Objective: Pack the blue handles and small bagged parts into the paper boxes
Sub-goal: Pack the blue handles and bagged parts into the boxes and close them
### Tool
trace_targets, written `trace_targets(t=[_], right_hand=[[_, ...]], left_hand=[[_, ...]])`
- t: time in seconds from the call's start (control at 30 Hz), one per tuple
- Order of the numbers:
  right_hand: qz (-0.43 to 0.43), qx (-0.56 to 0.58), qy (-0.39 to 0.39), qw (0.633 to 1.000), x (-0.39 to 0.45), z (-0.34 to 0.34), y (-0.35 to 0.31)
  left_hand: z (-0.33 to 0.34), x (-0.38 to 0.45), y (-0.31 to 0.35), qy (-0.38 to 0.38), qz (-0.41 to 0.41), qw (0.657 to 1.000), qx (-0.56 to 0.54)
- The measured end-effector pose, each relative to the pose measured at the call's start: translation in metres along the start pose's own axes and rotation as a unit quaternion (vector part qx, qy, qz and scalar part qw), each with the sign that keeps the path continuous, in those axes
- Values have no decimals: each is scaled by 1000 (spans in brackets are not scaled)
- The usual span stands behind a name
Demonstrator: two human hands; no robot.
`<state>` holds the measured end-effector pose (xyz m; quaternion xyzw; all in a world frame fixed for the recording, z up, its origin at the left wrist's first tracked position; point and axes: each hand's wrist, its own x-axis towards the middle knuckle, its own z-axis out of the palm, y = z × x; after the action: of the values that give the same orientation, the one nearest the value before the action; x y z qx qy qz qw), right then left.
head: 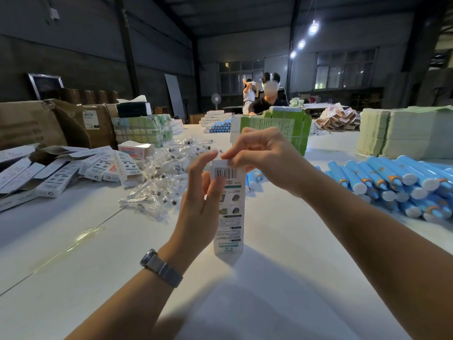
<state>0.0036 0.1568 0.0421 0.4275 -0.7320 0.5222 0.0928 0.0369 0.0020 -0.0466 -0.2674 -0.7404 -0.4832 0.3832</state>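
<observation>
A tall white paper box [230, 207] with a barcode stands upright on the white table [282, 290], its lower end touching the tabletop. My left hand [199, 192] holds its left side, thumb across the front under the barcode. My right hand [262, 155] pinches the flap at the top of the box. What is inside the box is hidden. Blue handles [397, 182] with white ends lie heaped at the right. Small clear bagged parts [164, 175] are piled left of the box.
Filled white boxes [61, 173] lie jumbled at the left by torn brown cartons [56, 123]. A green stack of flat boxes [272, 128] stands behind my hands, and pale stacks [404, 133] at the far right. A person [268, 96] sits across the table.
</observation>
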Motion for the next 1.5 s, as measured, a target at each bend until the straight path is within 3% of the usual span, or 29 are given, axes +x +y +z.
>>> trace_targets(t=[0.2,0.47,0.83,1.07,1.2,1.3,1.4,1.5], right_hand=[[5,4,-25,1000,-4,-4,8],[-64,21,5,998,-9,-3,21],[-76,-9,5,997,-7,2,21],[-43,-55,70,995,-7,10,33],[-27,-130,140,981,-6,16,41],[-8,-145,99,984,-8,21,42],[26,-111,24,993,-13,25,39],[28,-164,-7,986,-18,21,36]], left_hand=[[-1,1,-2,9,-4,1000,-13],[0,2,-6,15,-23,998,-51],[1,2,-5,34,-8,998,-47],[1,1,-11,24,-47,997,-61],[1,-2,-12,21,-57,998,-4],[2,1,-13,65,-34,996,50],[3,5,-7,110,-93,988,-47],[5,3,-4,112,-128,972,-161]])
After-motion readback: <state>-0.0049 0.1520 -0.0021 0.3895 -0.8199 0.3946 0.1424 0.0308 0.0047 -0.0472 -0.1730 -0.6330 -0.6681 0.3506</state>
